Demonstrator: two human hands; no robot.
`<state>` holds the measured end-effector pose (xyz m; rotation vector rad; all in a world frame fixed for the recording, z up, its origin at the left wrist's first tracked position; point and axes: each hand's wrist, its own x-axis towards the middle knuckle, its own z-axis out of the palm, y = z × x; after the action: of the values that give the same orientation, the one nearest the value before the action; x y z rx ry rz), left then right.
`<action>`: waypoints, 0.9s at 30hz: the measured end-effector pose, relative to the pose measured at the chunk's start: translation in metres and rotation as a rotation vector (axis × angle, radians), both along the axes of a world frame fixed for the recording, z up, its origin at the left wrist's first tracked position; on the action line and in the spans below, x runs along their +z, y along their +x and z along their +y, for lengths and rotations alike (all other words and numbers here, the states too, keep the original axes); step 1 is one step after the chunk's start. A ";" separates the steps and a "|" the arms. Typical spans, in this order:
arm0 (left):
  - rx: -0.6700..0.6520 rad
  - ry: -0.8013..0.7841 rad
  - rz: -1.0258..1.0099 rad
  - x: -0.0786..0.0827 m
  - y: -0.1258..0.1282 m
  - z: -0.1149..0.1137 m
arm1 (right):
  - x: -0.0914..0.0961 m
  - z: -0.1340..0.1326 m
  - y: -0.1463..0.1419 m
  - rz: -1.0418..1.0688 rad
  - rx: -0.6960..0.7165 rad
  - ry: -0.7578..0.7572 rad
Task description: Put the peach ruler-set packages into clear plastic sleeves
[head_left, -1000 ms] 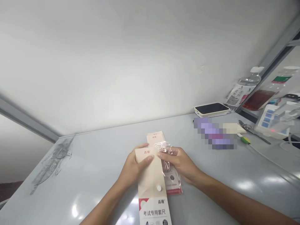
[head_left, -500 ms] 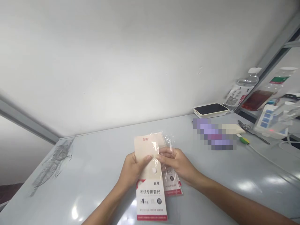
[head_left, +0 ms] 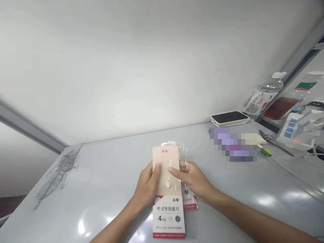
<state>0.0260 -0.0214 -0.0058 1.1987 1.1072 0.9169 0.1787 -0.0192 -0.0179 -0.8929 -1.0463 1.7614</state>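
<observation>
My left hand (head_left: 148,185) grips the left edge of a long beige card (head_left: 167,189) with a red-and-white printed lower end and a small round hole in its middle. My right hand (head_left: 193,179) pinches a clear plastic sleeve (head_left: 183,158) that holds a second, similar card, its red end showing by my wrist (head_left: 189,204). The beige card lies over the sleeve, roughly aligned with it. Both are held just above the grey table (head_left: 106,182), in front of me.
At the back right lie a phone (head_left: 229,118) on a white base, a plastic water bottle (head_left: 263,96), a beige eraser-like block (head_left: 250,138), scissors (head_left: 274,141) and a white device (head_left: 296,131) with cables. A scuffed patch (head_left: 58,172) marks the table's left side.
The beige card has slid away from me and rightward over the plastic sleeve, so that it now covers the second card. Both hands stayed near the same spot.
</observation>
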 end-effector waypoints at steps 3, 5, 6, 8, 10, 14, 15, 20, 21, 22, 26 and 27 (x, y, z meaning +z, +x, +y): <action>-0.076 0.018 0.054 0.000 -0.010 0.007 | 0.005 0.007 0.009 -0.025 -0.072 -0.001; -0.131 0.040 0.109 0.000 -0.016 0.010 | 0.007 0.012 0.014 -0.030 -0.116 -0.009; -0.151 0.047 0.127 0.000 -0.017 0.011 | 0.008 0.014 0.016 -0.024 -0.122 -0.014; -0.126 0.060 0.142 -0.001 -0.018 0.011 | 0.008 0.015 0.017 0.004 -0.098 -0.024; -0.028 0.080 0.146 -0.003 -0.016 0.009 | 0.006 0.012 0.014 0.045 -0.042 -0.027; 0.157 0.131 0.171 -0.007 -0.012 0.007 | 0.003 0.002 0.004 0.096 0.106 -0.023; 0.172 0.141 0.189 -0.008 -0.012 0.007 | 0.003 0.001 0.003 0.089 0.123 -0.018; 0.130 0.259 0.407 -0.011 -0.016 0.010 | 0.003 0.001 0.006 -0.050 0.038 0.020; 0.113 0.295 0.478 -0.011 -0.017 0.011 | 0.004 0.003 0.008 -0.075 0.026 0.037; 0.095 0.326 0.549 -0.012 -0.018 0.012 | 0.004 0.004 0.009 -0.094 0.021 0.058; 0.046 0.384 0.722 -0.016 -0.019 0.013 | 0.003 0.005 0.011 -0.146 0.016 0.109; 0.042 0.387 0.730 -0.018 -0.018 0.013 | 0.002 0.004 0.010 -0.162 0.011 0.113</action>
<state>0.0075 -0.0082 -0.0234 1.9242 1.5713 0.7540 0.1890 -0.0150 -0.0160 -0.9728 -1.2448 1.6416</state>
